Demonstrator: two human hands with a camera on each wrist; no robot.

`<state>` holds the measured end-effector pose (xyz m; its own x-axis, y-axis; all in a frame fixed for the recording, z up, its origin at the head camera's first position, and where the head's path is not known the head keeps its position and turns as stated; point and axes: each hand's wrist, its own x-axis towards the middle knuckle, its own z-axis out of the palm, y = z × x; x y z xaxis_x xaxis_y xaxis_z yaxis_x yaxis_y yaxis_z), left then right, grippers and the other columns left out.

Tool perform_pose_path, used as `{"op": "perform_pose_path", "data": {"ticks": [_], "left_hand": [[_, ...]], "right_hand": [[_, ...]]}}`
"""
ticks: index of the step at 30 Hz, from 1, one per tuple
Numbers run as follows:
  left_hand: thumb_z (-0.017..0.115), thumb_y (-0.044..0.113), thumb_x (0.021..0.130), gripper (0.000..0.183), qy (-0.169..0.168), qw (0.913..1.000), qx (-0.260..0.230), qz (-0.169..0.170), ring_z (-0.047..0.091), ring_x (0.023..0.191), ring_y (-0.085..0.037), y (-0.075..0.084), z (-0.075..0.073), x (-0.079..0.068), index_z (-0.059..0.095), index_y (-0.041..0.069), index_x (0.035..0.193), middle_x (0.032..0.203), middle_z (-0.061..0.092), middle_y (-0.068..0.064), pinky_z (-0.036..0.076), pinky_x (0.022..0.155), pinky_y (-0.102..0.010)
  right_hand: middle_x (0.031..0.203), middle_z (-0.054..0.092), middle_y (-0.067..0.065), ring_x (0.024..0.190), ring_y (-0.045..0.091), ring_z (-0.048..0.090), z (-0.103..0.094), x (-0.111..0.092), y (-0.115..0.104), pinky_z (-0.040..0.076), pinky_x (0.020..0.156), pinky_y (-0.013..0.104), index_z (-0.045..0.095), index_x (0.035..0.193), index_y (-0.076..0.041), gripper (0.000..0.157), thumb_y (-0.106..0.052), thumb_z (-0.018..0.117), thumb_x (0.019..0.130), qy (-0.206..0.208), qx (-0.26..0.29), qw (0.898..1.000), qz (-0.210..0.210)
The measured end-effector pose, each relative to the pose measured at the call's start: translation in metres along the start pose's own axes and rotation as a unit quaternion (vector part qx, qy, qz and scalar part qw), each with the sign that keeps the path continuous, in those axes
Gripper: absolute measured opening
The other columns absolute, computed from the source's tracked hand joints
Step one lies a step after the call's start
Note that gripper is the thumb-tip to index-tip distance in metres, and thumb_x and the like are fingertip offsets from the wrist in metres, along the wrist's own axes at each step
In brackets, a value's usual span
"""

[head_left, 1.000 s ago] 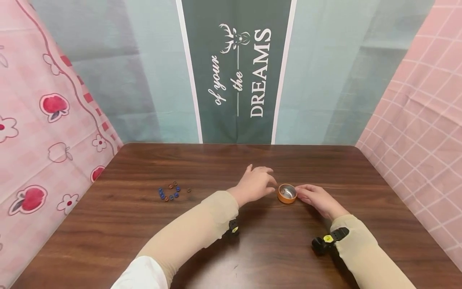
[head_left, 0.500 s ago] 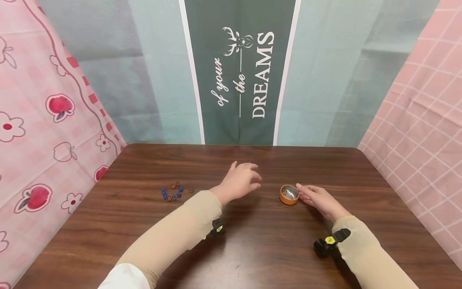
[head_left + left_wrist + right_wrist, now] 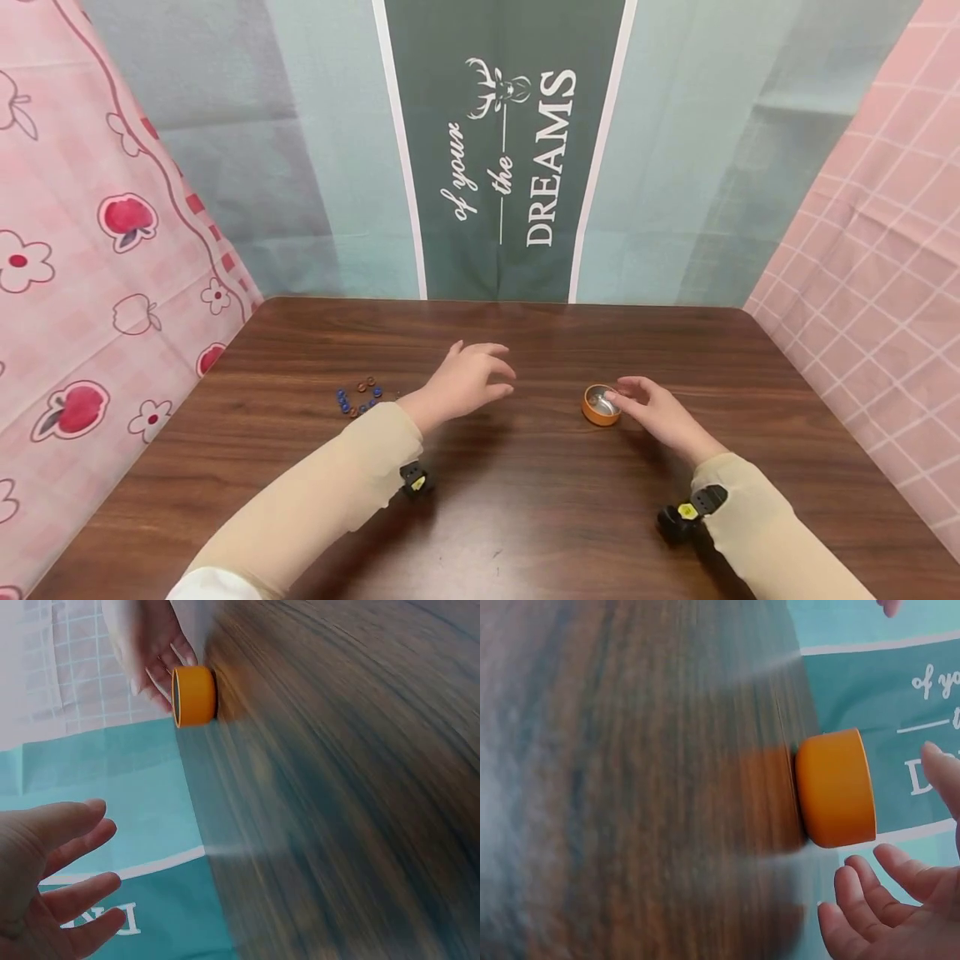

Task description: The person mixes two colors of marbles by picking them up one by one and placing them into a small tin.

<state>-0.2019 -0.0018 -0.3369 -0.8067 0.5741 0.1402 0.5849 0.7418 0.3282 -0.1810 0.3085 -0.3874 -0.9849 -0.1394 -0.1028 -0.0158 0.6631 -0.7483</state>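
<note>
A small orange bowl (image 3: 602, 419) with a silvery inside stands upright on the table; a small reddish spot shows inside, too small to identify. Beside its right side is my right hand (image 3: 670, 419), thumb raised over the rim and fingers loosely bent. In the right wrist view these fingers (image 3: 862, 892) stand apart from the bowl (image 3: 834, 789). My left hand (image 3: 467, 382) hovers above the table left of the bowl, fingers spread, holding nothing. Left of it lie several small blue pieces (image 3: 342, 401) and brown pieces (image 3: 371, 381), their kind unclear; my left forearm covers some.
The dark wood table (image 3: 540, 500) ends at a back edge against a hanging green cloth (image 3: 495, 267). Pink cloths hang at the left (image 3: 142, 317) and right (image 3: 862, 250). A small black camera (image 3: 678, 521) is strapped to my right wrist.
My left hand has moved left, away from the bowl and toward the small pieces. My right thumb has lifted over the bowl's rim. The bowl stays in its place.
</note>
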Motion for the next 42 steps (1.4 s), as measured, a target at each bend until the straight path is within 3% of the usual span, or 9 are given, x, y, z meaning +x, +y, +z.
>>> {"op": "perform_pose_path", "data": {"ticks": [13, 25, 35, 42], "left_hand": [[0.068, 0.025, 0.086, 0.020, 0.008, 0.9976, -0.038, -0.057, 0.048, 0.122, -0.021, -0.043, -0.013, -0.035, 0.072, 0.017, 0.104, 0.131, 0.054, -0.005, 0.014, 0.105, -0.061], [0.067, 0.022, 0.087, 0.022, 0.025, 0.9944, -0.022, -0.101, 0.052, 0.117, -0.028, -0.088, -0.023, -0.060, 0.071, 0.012, 0.105, 0.130, 0.054, -0.012, 0.019, 0.101, -0.064], [0.067, 0.022, 0.087, 0.023, 0.007, 0.9903, 0.028, -0.136, 0.050, 0.118, -0.033, -0.113, -0.021, -0.071, 0.071, 0.010, 0.106, 0.132, 0.052, -0.017, 0.015, 0.099, -0.068], [0.071, 0.025, 0.083, 0.020, -0.006, 0.9868, 0.093, -0.132, 0.044, 0.124, -0.034, -0.115, -0.018, -0.077, 0.073, 0.014, 0.100, 0.130, 0.053, -0.017, 0.011, 0.100, -0.069]], "right_hand": [[0.123, 0.052, 0.026, 0.111, 0.040, 0.051, 0.012, -0.003, 0.002, 0.040, 0.091, 0.055, 0.045, 0.129, 0.006, 0.074, -0.039, 0.074, 0.078, 0.028, -0.078, 0.994, -0.066], [0.118, 0.053, 0.026, 0.107, 0.041, 0.052, 0.012, -0.004, 0.002, 0.043, 0.086, 0.055, 0.051, 0.125, 0.006, 0.065, -0.031, 0.076, 0.078, 0.032, -0.108, 0.990, -0.090], [0.119, 0.053, 0.025, 0.106, 0.040, 0.053, 0.012, -0.004, 0.003, 0.044, 0.084, 0.054, 0.053, 0.126, 0.002, 0.065, -0.034, 0.076, 0.077, 0.026, -0.114, 0.989, -0.091], [0.122, 0.052, 0.025, 0.108, 0.040, 0.052, 0.012, -0.004, 0.000, 0.043, 0.084, 0.055, 0.050, 0.130, 0.001, 0.068, -0.038, 0.073, 0.079, 0.019, -0.117, 0.990, -0.082]]}}
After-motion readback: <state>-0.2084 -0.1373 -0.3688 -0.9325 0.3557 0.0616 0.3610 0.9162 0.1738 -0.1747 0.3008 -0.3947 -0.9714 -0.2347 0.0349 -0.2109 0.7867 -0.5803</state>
